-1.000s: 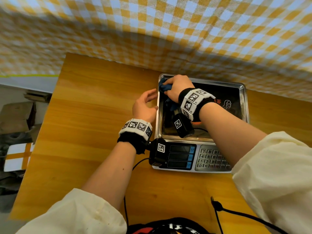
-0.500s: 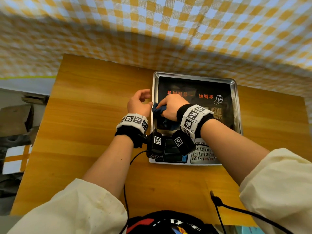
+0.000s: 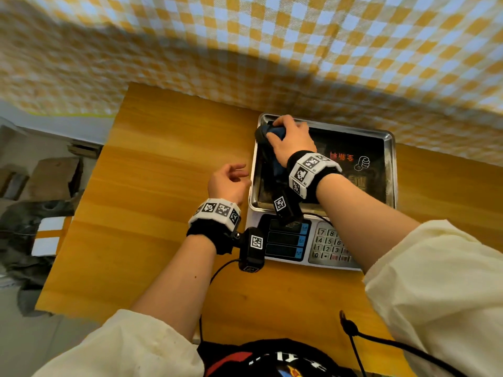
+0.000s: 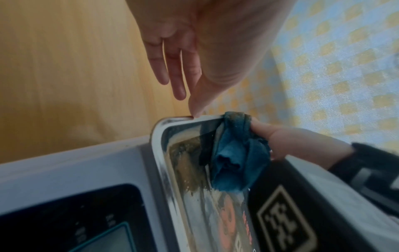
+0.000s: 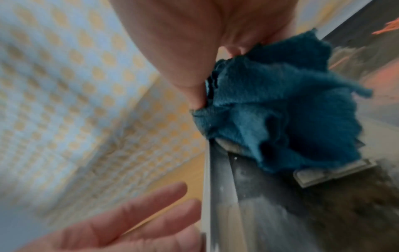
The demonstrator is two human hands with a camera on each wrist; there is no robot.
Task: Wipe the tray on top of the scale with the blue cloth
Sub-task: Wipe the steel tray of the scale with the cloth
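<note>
A steel tray [image 3: 389, 148] sits on a grey digital scale [image 3: 321, 246] on the wooden table. My right hand [image 3: 291, 140] grips a bunched blue cloth [image 3: 276, 131] and presses it into the tray's far left corner. The right wrist view shows the blue cloth [image 5: 280, 109] against the tray rim [image 5: 207, 187]. My left hand [image 3: 228, 180] stays just left of the tray, fingers relaxed and holding nothing. From the left wrist, the left hand [image 4: 183, 80] has straight fingers beside the tray rim [image 4: 157, 153], with the cloth [image 4: 235, 158] beyond. Brown smears remain on the tray floor.
A yellow and blue checked curtain [image 3: 272, 50] hangs right behind the table [image 3: 152, 186]. The scale's keypad [image 3: 329, 247] and displays face me. Boxes and clutter [image 3: 40, 186] lie on the floor to the left. A black cable [image 3: 381, 344] crosses the table's near edge.
My right hand has slid the cloth from the tray's near left side up to its far left corner. My left hand has come off the rim slightly and opened.
</note>
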